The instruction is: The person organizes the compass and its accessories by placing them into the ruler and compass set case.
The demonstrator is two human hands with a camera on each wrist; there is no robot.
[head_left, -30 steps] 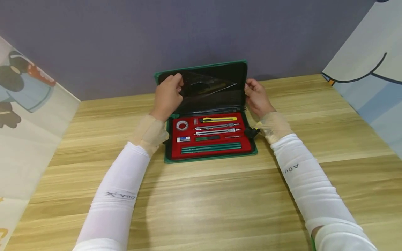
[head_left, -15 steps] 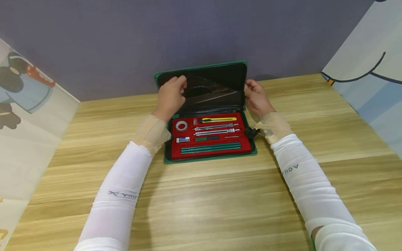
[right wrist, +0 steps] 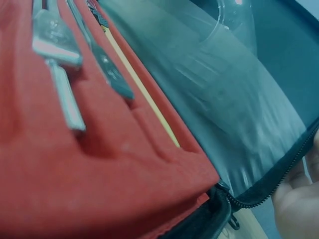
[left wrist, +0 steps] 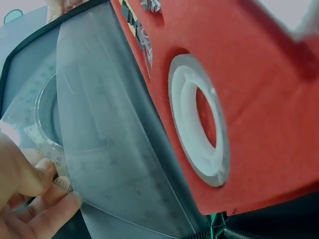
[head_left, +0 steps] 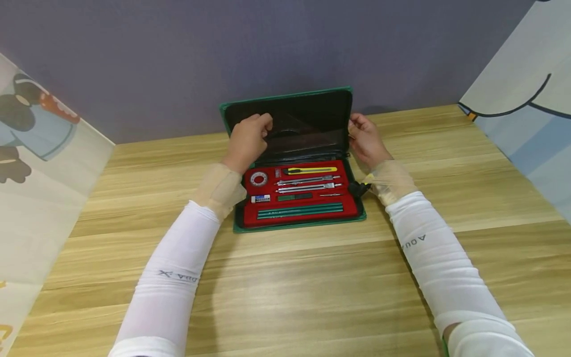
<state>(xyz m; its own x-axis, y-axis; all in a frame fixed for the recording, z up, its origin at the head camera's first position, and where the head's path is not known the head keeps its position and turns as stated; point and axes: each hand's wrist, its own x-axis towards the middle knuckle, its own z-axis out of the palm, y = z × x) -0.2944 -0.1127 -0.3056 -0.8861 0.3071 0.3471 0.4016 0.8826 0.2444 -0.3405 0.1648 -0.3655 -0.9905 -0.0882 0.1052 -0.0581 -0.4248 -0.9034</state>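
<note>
A zippered drawing-set case [head_left: 300, 230] lies unfolded on the table, its dark lid [head_left: 312, 106] leaning up at the back. My left hand [head_left: 248, 140] pinches a clear set square [left wrist: 29, 117] with a round cutout and scale marks; its lower part sits behind the clear pocket [left wrist: 107, 124] inside the lid. At the lid's right edge, my right hand [head_left: 367, 140] grips the zippered border with thumb and fingers. In the right wrist view, only part of that hand shows, beside the zipper [right wrist: 286, 174].
The red tray [head_left: 263, 225] holds a white ring [head_left: 253, 183], a yellow utility knife [head_left: 318, 170], metal compasses [head_left: 308, 188], an eraser [head_left: 260, 198] and green pencils [head_left: 300, 210]. A grey panel [head_left: 285, 44] stands behind the wooden table [head_left: 303, 287].
My left hand has moved down and to the right along the lid, and the set square has slid lower into the pocket. The right hand keeps its hold on the lid's edge.
</note>
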